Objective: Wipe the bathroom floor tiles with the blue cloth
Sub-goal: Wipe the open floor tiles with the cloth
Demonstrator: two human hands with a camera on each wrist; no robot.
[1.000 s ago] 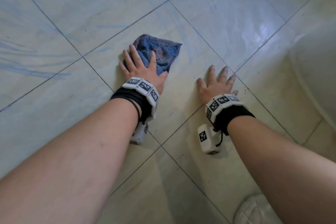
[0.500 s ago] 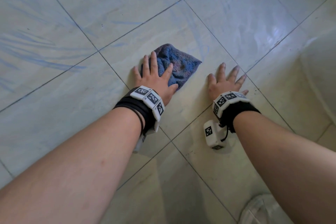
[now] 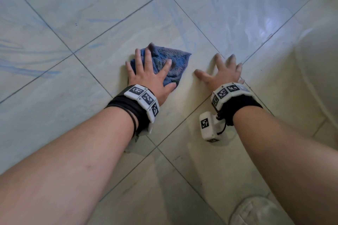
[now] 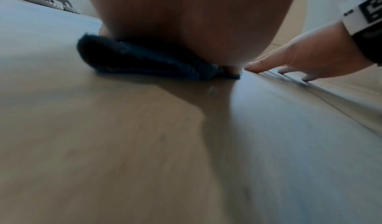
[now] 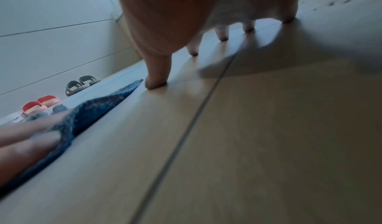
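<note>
The floor [image 3: 228, 12] is made of big pale tiles with thin grey lines between them, and some tiles look wet and shiny with faint blue streaks. The cloth [image 3: 172, 64] is blue and fluffy, and it lies on the tile in the middle, under the left hand [image 3: 148, 76]. That hand lies flat on top of it with its fingers [image 3: 148, 56] straight and spread out, so it presses the cloth down and does not squeeze it. The right hand [image 3: 222, 74] is just beside the cloth on the bare floor, propped on spread fingertips, and it holds nothing. I think it is there to keep the person steady. To wipe well, the flat hand should push down evenly and slide the cloth in long rows, so no tile is missed. The cloth is bunched up, so it may help to smooth it flat first. It looks like a rough triangle. One corner points up and to the right, away from the person, and its long side runs from that corner down toward the thumb. Far off by the wall, two pairs of slippers [image 5: 82, 84] sit on the floor.
</note>
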